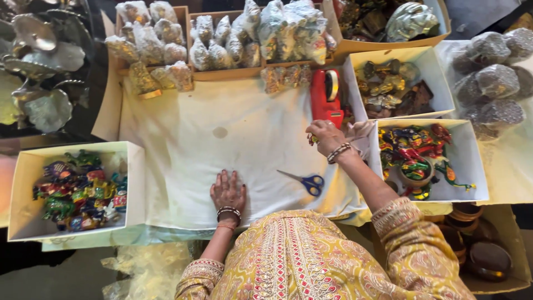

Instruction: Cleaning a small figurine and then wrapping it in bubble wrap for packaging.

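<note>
Fingers of our left hand (227,191) are lying spread flat, pinning the white sheet (183,150) on the bench, while our right hand (327,137) is pinching a small trinket (313,139) beside the red tape dispenser (326,97), best kept low over the sheet.

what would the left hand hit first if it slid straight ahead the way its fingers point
Bare white cloth for a long stretch, then probably the plastic-wrapped figurines lying before the cardboard trays. The left hand lies flat, fingers pointing away from the person.
</note>
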